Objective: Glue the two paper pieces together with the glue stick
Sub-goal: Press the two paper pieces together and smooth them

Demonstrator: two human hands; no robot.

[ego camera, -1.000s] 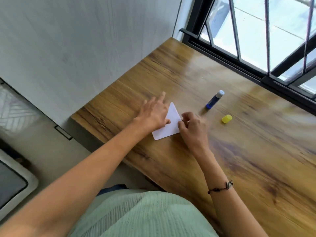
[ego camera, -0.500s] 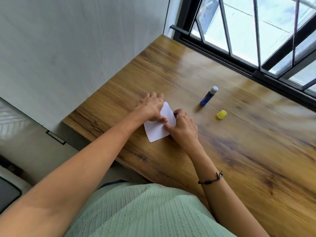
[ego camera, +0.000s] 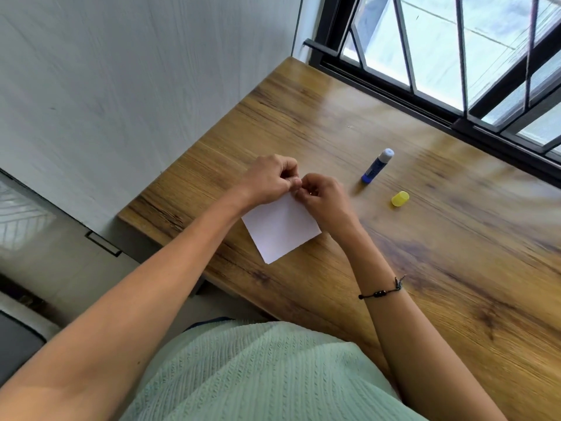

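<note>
**Both hands pinch at the far corner of the white paper**

A white square sheet of paper (ego camera: 280, 229) lies on the brown wood-grain table (ego camera: 425, 268), turned so that one corner points toward the near edge. Whether it is one piece or two stacked pieces cannot be told from this view. Its far corner is hidden under the two hands, which meet there with their fingertips touching each other.

The left hand (ego camera: 268, 180) is curled, the fingers bent in toward the thumb and closed to a tight pinch at the paper's far corner. The right hand (ego camera: 323, 197) is curled the same way, its fingers drawn together against the thumb just beside those of the left hand, over the same corner. Both appear to grip the paper's edge, though the exact contact is hidden by the fingers themselves. Neither hand is spread; the palms face down toward the sheet.

A thin dark cord bracelet (ego camera: 381, 291) circles the right wrist.

To the right of the hands and slightly farther away, a blue glue stick with a pale exposed tip (ego camera: 377, 165) lies on its side on the table, uncapped. Its small yellow cap (ego camera: 400, 198) rests near it, to the right and a little nearer, apart from the stick. Neither hand touches them.

A black-framed window with bars (ego camera: 455, 71) runs along the far right edge of the table.
</note>
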